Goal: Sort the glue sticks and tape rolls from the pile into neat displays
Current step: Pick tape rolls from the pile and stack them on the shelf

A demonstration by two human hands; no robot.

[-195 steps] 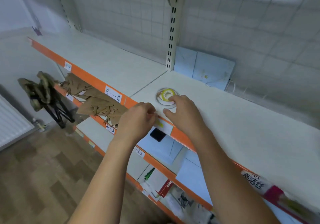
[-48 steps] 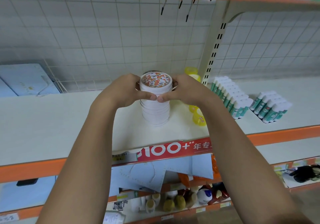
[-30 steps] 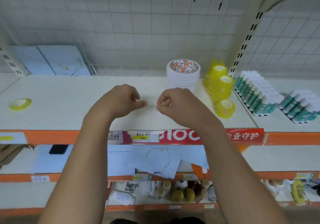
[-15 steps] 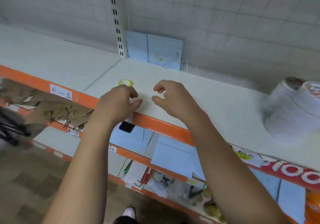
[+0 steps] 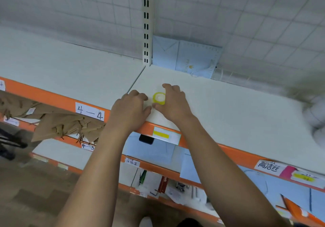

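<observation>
Just in front of the slotted upright [image 5: 146, 24], near the shelf's [image 5: 228, 107] orange lip, a lone yellow tape roll [image 5: 159, 97] is lying flat. The right hand [image 5: 174, 103] is curling thumb and forefinger round it, probably to carry it to its display. The left hand [image 5: 130, 107] is resting alongside, fingers loosely bent, holding nothing. To one side of the upright a handwritten tag [image 5: 90, 112] is showing "4—4"; to the other, a strip label [image 5: 270, 168] is showing 高洁丝
</observation>
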